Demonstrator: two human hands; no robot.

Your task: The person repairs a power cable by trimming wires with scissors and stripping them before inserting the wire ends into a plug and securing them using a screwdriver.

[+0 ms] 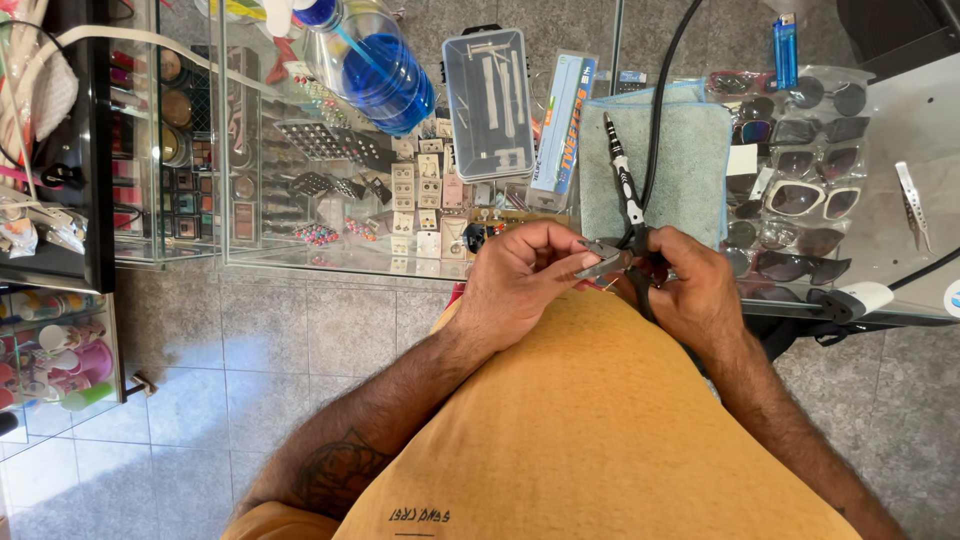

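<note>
Left hand [520,275] pinches small grey metal pliers [603,262] while right hand [695,285] grips a dark small part, mid-repair, calling for steady alignment.

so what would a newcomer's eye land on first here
Probably the two hands meeting at the glass counter's edge: the left hand pinches a small metal tool, and the right hand grips something dark. Just beyond them a precision screwdriver lies on a blue cloth, with rows of sunglasses to its right.

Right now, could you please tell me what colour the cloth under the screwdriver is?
The cloth is pale blue; the head view shows it best, under the screwdriver.
</note>
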